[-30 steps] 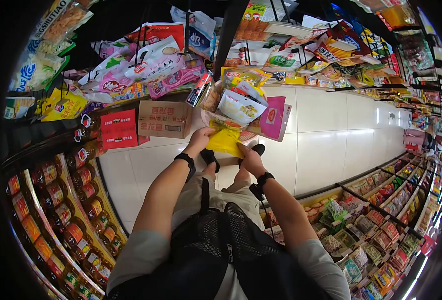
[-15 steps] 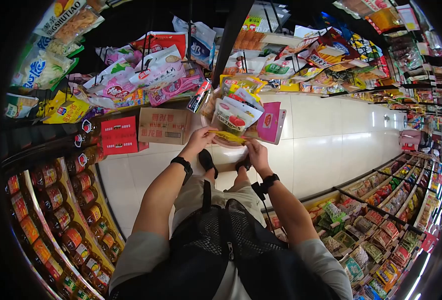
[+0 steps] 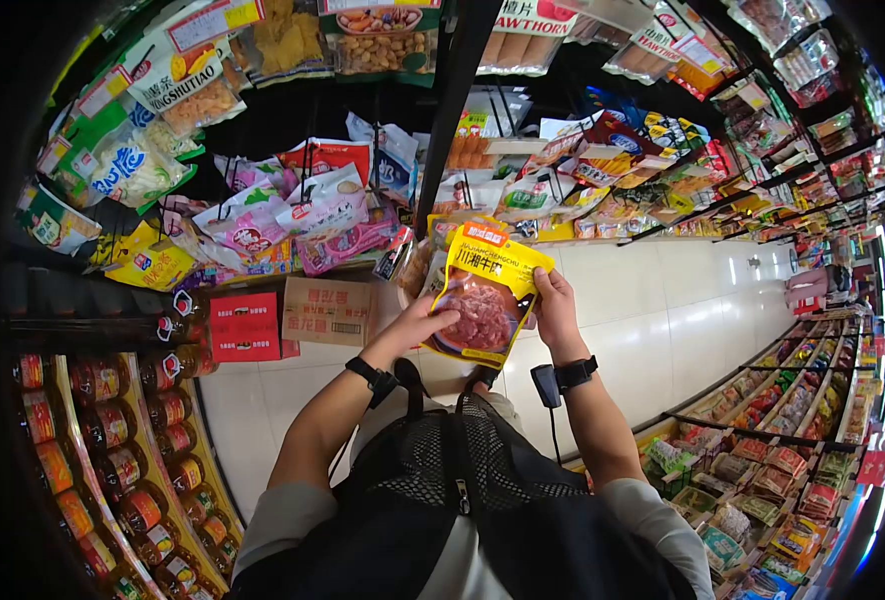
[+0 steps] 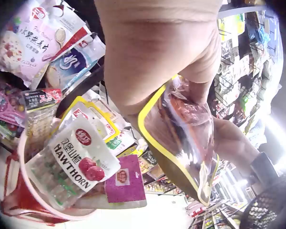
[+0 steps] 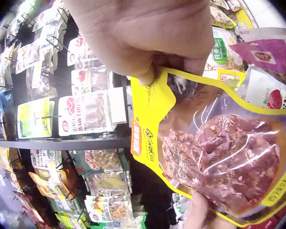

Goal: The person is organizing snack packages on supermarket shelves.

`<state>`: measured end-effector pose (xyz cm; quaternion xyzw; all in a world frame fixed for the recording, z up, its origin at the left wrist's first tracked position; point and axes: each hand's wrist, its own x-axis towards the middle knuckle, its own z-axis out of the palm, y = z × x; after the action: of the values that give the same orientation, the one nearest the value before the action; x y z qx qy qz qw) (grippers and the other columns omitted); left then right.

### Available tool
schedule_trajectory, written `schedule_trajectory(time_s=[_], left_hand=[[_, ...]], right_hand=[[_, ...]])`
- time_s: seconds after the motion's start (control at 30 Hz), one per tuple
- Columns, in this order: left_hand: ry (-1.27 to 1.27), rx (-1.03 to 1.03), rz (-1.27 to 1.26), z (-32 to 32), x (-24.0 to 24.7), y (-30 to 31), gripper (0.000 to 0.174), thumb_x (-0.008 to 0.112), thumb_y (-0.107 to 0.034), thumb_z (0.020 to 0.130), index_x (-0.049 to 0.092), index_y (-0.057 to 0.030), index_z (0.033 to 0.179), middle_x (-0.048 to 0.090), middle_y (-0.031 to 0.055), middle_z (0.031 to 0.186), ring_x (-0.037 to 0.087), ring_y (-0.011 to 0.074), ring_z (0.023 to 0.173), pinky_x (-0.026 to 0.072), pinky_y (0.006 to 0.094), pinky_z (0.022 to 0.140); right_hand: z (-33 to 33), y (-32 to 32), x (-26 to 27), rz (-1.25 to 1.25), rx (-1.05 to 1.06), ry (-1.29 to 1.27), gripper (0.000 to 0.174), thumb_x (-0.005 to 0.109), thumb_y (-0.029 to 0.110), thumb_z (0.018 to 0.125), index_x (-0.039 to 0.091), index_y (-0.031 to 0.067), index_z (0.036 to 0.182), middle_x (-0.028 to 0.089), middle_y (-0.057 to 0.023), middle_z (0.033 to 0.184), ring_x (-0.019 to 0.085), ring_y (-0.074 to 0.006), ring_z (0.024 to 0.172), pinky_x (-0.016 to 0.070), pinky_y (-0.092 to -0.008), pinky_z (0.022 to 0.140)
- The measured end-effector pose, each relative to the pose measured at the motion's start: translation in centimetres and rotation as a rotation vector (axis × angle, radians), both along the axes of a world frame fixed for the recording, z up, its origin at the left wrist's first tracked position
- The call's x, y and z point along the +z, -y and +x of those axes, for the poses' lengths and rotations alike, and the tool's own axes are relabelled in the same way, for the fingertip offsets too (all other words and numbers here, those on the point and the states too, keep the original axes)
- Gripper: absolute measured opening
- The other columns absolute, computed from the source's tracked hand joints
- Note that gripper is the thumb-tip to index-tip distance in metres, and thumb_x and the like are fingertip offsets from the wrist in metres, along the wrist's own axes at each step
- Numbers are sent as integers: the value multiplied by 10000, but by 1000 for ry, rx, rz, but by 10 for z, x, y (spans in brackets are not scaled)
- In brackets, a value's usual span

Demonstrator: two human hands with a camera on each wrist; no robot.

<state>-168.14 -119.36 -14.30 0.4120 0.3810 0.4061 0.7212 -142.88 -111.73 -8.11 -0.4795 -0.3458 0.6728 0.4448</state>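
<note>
Both hands hold a yellow-edged pouch of meat (image 3: 478, 310), its printed front turned up toward the head camera. My left hand (image 3: 418, 325) grips the lower left edge, thumb over the front. On the upper right edge, my right hand (image 3: 559, 310) pinches the pouch between thumb and fingers. Dark red meat pieces show through the clear window in the right wrist view. Below the pouch stands a red basket with a pink rim (image 4: 25, 164), largely hidden in the head view. In it are a white hawthorn bag (image 4: 71, 162) and a purple packet (image 4: 125, 179).
Hanging snack bags (image 3: 328, 200) fill the racks ahead. A red box (image 3: 245, 327) and a brown carton (image 3: 330, 311) stand left of the basket. Shelves of bottles (image 3: 123, 465) line the left, and bins of packets (image 3: 763, 480) the right. Tiled floor (image 3: 643, 300) runs off rightward.
Both hands have raised the pouch and turned it from nearly edge-on to face the head camera. It now covers much of the basket. The head view has tilted up, showing higher racks.
</note>
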Motion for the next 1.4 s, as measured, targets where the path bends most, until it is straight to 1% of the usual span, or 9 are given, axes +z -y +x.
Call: schedule_trajectory(time_s=[0.13,0.23,0.3,0.37,0.67,0.93,1.03,1.2,1.4], left_hand=[[0,78,83,8,29,13,460,628,-197,976,507,-13,1380,612,6,1226,555,97,1103,451,289,977],[43,133,-4,5,30,25,416,626,-219,979,558,-14,1334,633,14,1199,576,97,1077,467,292,961],[135,187,-58,5,36,33,406,626,-221,979,569,-14,1323,635,22,1199,584,99,1071,477,293,951],[103,241,-35,5,35,37,386,620,-203,981,571,-9,1311,642,39,1188,597,106,1063,488,293,941],[39,185,-91,22,-13,47,397,624,-208,972,564,9,1299,642,67,1194,608,126,1059,497,311,935],[235,-33,-216,58,2,38,484,635,-166,958,484,-12,1392,607,68,1268,581,142,1134,473,319,993],[245,-73,-179,81,6,34,463,657,-173,948,520,-8,1358,623,51,1253,582,140,1140,454,322,1019],[187,-59,-279,121,45,23,593,680,-194,933,418,-38,1441,588,68,1313,579,176,1178,442,337,1047],[241,-163,-363,200,57,1,510,652,-179,950,461,-34,1400,582,95,1328,597,198,1172,483,363,1018]], right_hand=[[-11,2,39,-67,41,-58,246,518,210,1037,607,27,1174,688,-38,998,655,-109,790,550,-266,632],[-5,12,35,-51,211,49,230,558,177,1012,601,35,1187,682,-33,1052,654,-105,832,575,-265,690],[-7,24,9,27,336,98,282,595,140,988,586,36,1250,671,-30,1105,621,-108,957,528,-286,859],[-11,44,14,-38,391,133,303,618,130,978,583,26,1260,668,-29,1120,608,-116,1015,492,-298,929],[4,70,-13,-181,378,13,308,646,112,960,583,16,1246,671,-62,1158,642,-140,1015,522,-309,905],[46,98,-9,-255,199,2,330,645,101,956,564,26,1266,669,-57,1158,643,-141,1016,526,-318,910],[72,106,-9,-254,165,-17,341,645,99,954,558,25,1276,664,-60,1170,639,-144,1028,522,-327,925],[113,102,-2,-230,161,-113,398,654,129,953,525,25,1315,639,-86,1239,635,-182,1073,517,-349,964],[187,104,1,-146,69,-116,402,654,100,946,518,-4,1309,639,-99,1236,633,-180,1077,511,-355,976]])
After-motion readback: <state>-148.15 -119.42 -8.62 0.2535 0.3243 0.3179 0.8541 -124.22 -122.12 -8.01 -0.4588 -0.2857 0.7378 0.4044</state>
